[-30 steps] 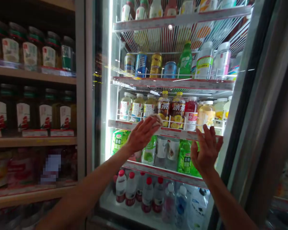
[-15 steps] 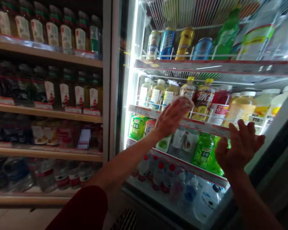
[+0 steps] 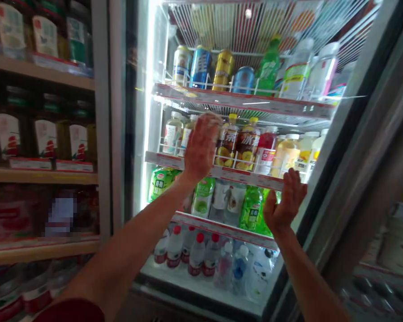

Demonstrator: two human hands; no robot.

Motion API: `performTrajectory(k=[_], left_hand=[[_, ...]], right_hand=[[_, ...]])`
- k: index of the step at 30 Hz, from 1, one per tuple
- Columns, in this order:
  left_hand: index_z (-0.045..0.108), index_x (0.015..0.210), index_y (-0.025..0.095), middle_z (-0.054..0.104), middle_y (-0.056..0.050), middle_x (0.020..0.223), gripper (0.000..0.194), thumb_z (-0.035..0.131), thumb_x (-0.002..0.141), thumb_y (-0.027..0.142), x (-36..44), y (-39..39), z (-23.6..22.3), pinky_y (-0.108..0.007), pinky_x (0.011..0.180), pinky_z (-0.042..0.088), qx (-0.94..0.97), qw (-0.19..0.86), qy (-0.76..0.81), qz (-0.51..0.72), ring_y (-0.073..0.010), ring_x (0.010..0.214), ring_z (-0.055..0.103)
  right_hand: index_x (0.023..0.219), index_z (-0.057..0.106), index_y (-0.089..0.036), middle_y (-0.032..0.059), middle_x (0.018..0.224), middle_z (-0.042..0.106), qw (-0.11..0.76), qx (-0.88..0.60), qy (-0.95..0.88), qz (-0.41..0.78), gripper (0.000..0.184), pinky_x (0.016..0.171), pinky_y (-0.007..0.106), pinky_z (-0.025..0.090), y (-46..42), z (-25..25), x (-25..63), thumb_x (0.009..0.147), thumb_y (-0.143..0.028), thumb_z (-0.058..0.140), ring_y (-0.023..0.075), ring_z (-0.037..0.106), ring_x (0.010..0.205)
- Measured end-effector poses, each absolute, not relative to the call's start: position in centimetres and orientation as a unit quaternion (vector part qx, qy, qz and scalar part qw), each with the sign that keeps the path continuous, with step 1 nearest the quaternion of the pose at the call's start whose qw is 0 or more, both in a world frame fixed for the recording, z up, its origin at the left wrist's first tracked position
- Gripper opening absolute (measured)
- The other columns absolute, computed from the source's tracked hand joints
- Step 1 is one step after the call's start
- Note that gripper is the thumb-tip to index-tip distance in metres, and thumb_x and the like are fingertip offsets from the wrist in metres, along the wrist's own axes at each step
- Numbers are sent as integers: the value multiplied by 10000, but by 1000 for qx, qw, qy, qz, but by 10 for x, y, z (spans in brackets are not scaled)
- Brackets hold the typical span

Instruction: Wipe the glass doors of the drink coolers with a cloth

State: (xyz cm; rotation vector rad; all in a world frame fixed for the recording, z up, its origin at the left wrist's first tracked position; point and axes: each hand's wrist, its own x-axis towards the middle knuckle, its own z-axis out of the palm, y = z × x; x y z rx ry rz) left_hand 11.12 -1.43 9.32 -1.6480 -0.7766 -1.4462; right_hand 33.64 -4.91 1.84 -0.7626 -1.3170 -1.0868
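Observation:
My left hand (image 3: pixel 199 150) is raised against the glass door (image 3: pixel 255 179) of a lit drinks fridge, its fingers together and pointing up. A pale cloth (image 3: pixel 214 118), blurred and mostly covered, shows at its fingertips, pressed toward the glass. Behind that hand stand bottles of tea on the middle shelf. My right hand (image 3: pixel 284 203) is lower and to the right, empty, fingers raised and thumb apart, at or very near the glass. Whether it touches cannot be made out. A green bottle (image 3: pixel 251 210) shows behind the glass beside its thumb.
Cans (image 3: pixel 223 69) and bottles fill the upper fridge shelf; red-capped bottles (image 3: pixel 196 255) stand at the bottom. A metal frame (image 3: pixel 116 112) separates the fridge from wooden shelves (image 3: pixel 53 176) of bottles on the left. Another shelf of goods (image 3: pixel 386 241) lies beyond the right door edge.
My left hand with the cloth has moved upward across the glass and now points more upright. My right hand stays near the same place on the door. The view swung left, then back.

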Motion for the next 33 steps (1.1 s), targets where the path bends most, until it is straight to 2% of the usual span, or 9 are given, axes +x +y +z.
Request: performTrajectory(k=[3, 7, 9, 13, 15, 20, 22, 26, 33], left_hand=[[225, 1394, 191, 221, -58, 1473, 554, 322, 853, 128, 122, -11, 101, -468, 1126, 209, -623, 383, -284, -620, -223, 1379, 75], [304, 1357, 266, 329, 11, 1429, 533, 384, 844, 144, 156, -20, 77, -361, 1111, 274, -766, 477, -117, -414, -162, 1364, 179], [336, 1340, 269, 347, 19, 1419, 519, 392, 841, 139, 155, -20, 78, -358, 1114, 264, -775, 484, -105, -392, -157, 1358, 201], [305, 1364, 227, 256, -19, 1463, 543, 379, 835, 129, 129, -10, 105, -421, 1130, 212, -638, 403, -235, -613, -207, 1374, 140], [292, 1370, 221, 219, -19, 1476, 555, 378, 831, 122, 130, -10, 106, -437, 1129, 215, -613, 384, -235, -650, -218, 1380, 109], [348, 1335, 235, 371, -9, 1405, 536, 415, 818, 112, 161, -22, 76, -360, 1106, 287, -776, 478, -75, -405, -166, 1356, 211], [343, 1338, 239, 381, -17, 1399, 525, 414, 830, 129, 157, -22, 82, -370, 1110, 276, -765, 484, -104, -411, -172, 1352, 222], [271, 1377, 222, 270, -50, 1455, 554, 384, 842, 135, 137, -15, 109, -437, 1112, 255, -642, 416, -227, -603, -223, 1370, 155], [55, 1419, 169, 354, -81, 1409, 638, 355, 857, 133, 187, -26, 69, -379, 1098, 299, -766, 388, -125, -496, -165, 1365, 174]], right_hand=[[1388, 269, -170, 149, 1374, 415, 601, -324, -562, -466, 572, 1062, 535, 234, -49, 20, 336, 834, -169, 413, 264, 338, 1307], [1396, 241, -174, 145, 1392, 389, 610, -310, -559, -467, 590, 1058, 544, 240, -50, 19, 339, 832, -162, 413, 267, 321, 1315], [1402, 223, -181, 142, 1405, 369, 613, -310, -561, -462, 597, 1055, 546, 248, -51, 19, 340, 835, -165, 408, 270, 316, 1318], [1408, 206, -191, 136, 1413, 358, 615, -312, -565, -453, 603, 1057, 539, 250, -51, 18, 340, 838, -161, 401, 267, 302, 1325], [1405, 219, -189, 135, 1409, 366, 620, -308, -565, -449, 602, 1058, 541, 248, -50, 17, 339, 835, -155, 408, 269, 308, 1322], [1396, 241, -197, 131, 1407, 368, 633, -296, -563, -441, 579, 1050, 554, 257, -51, 17, 340, 839, -156, 394, 272, 326, 1312], [1398, 236, -193, 134, 1409, 363, 630, -297, -566, -441, 578, 1047, 552, 265, -52, 17, 341, 840, -156, 384, 273, 317, 1316], [1401, 232, -184, 137, 1412, 358, 630, -285, -571, -443, 593, 1052, 552, 257, -52, 17, 342, 831, -142, 392, 273, 309, 1320], [1379, 288, -216, 94, 1419, 359, 618, -245, -616, -423, 577, 1051, 511, 306, -63, 30, 325, 823, -100, 386, 238, 337, 1308]])
